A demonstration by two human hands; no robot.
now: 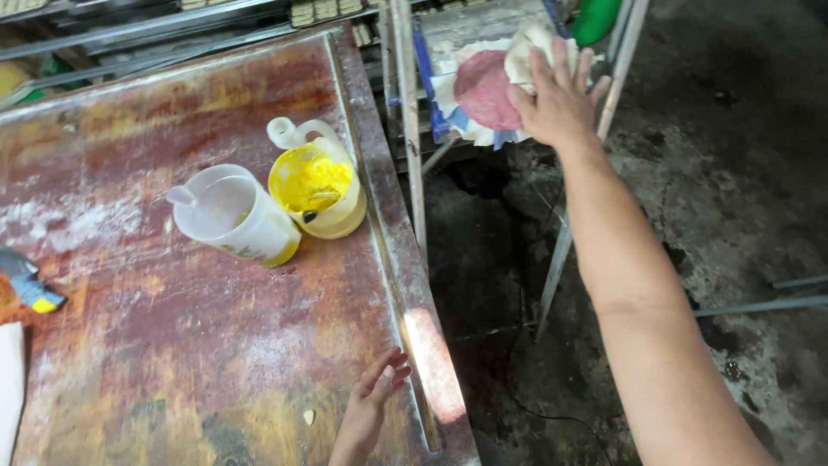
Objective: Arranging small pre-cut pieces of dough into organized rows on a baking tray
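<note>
Right hand (pixel 559 99) rests on cloth bundle (pixel 487 86) — pink lump just left.

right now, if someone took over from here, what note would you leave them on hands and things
Right hand: stretched out past the table edge, open palm on a pink lump lying on white wrap on a blue-framed stand. Not gripped.
Left hand: open, fingers resting on the table near its right rim, holding nothing.
On the table: yellow jug with yellow paste inside, white jug touching it on its left.
Done: yellow paste already in the jug.
Left: pink lump not lifted off the stand.
</note>
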